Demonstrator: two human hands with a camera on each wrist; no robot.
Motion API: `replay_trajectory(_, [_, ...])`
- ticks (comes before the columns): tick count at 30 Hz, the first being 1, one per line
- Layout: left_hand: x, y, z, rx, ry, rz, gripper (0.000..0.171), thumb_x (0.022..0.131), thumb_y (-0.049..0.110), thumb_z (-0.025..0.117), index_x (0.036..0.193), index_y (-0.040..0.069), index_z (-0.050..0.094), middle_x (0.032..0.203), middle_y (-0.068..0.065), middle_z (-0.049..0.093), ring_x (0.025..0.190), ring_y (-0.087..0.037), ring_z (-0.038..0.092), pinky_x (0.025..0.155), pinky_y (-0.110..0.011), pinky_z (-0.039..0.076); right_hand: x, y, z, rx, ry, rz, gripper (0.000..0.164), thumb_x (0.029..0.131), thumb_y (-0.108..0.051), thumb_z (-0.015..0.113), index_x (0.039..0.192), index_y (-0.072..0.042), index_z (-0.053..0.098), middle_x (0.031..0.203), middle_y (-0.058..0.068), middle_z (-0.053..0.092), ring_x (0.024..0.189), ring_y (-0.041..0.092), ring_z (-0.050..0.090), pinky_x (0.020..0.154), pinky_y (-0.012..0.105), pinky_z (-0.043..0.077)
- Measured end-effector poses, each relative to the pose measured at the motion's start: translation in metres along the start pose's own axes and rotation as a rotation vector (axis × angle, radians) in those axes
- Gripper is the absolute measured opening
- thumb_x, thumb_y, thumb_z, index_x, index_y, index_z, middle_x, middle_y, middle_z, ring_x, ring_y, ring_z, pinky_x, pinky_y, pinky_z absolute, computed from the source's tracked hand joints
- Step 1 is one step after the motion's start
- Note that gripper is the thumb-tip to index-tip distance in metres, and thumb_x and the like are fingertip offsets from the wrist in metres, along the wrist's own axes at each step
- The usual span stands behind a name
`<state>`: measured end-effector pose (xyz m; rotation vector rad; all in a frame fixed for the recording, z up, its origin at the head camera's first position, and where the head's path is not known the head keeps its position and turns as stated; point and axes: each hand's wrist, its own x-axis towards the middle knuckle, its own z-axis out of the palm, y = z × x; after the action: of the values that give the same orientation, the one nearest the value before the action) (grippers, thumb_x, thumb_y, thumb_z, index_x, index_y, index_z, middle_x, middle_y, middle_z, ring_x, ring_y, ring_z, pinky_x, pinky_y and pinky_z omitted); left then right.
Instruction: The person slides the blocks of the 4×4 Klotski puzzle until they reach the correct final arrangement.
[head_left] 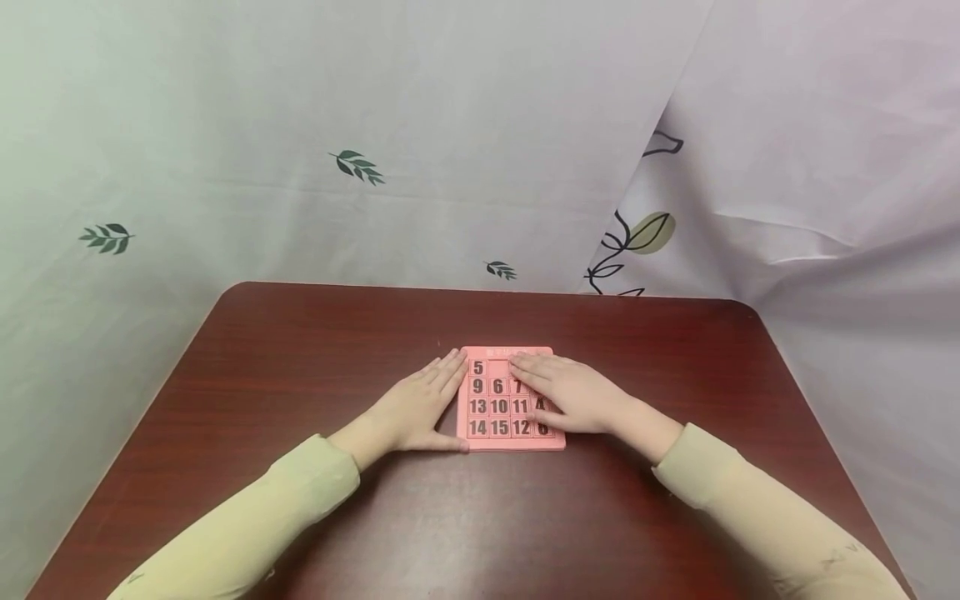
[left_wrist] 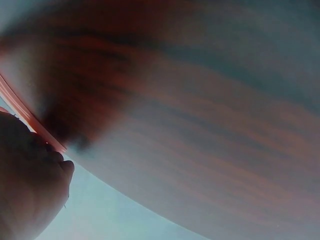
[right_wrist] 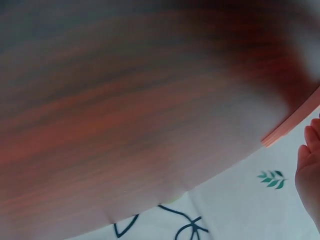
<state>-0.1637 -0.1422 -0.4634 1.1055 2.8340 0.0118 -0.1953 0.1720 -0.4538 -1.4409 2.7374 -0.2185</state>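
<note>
A pink sliding number puzzle lies flat on the table, black numerals on its square tiles. Its top row shows a 5 with a bare slot beside it. My left hand is along the puzzle's left edge, fingers straight at the upper left side and thumb at the lower left corner. Across the right part stretches my right hand, its fingertips near the bare slot, covering several tiles. Only the puzzle's side edge shows in the left wrist view; the right wrist view shows an edge too.
The dark red-brown wooden table has rounded far corners. Pale curtains with leaf prints hang behind it and along its sides. Both forearms, in light sleeves, rest across the near part of the table.
</note>
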Motion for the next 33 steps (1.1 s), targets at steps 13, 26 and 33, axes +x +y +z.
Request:
replay_trajectory(13, [0.001, -0.002, 0.002, 0.004, 0.005, 0.008, 0.126, 0.086, 0.084, 0.061, 0.166, -0.005, 0.021, 0.177, -0.023, 0.017, 0.166, -0.034, 0.018, 0.136, -0.043, 0.024, -0.007, 0.016, 0.0, 0.038, 0.016, 0.034, 0.076, 0.102, -0.052, 0.063, 0.161, -0.007, 0.047, 0.168, 0.009, 0.045, 0.158, 0.029, 0.041, 0.132, 0.05, 0.033])
replay_trajectory(26, [0.002, -0.004, 0.001, -0.003, 0.029, 0.025, 0.125, 0.086, 0.08, 0.064, 0.165, -0.008, 0.024, 0.175, -0.025, 0.019, 0.165, -0.037, 0.021, 0.134, -0.047, 0.028, -0.011, 0.016, -0.002, 0.029, 0.035, 0.012, 0.074, 0.1, -0.047, 0.067, 0.158, -0.005, 0.05, 0.166, 0.012, 0.047, 0.156, 0.03, 0.045, 0.13, 0.05, 0.036])
replay_trajectory(33, [0.001, -0.002, 0.001, -0.003, 0.029, 0.025, 0.125, 0.086, 0.081, 0.063, 0.165, -0.008, 0.025, 0.176, -0.025, 0.019, 0.165, -0.037, 0.021, 0.135, -0.046, 0.027, -0.009, 0.012, 0.001, 0.03, 0.019, 0.017, 0.073, 0.1, -0.049, 0.066, 0.159, -0.008, 0.05, 0.166, 0.009, 0.048, 0.156, 0.026, 0.045, 0.129, 0.049, 0.037])
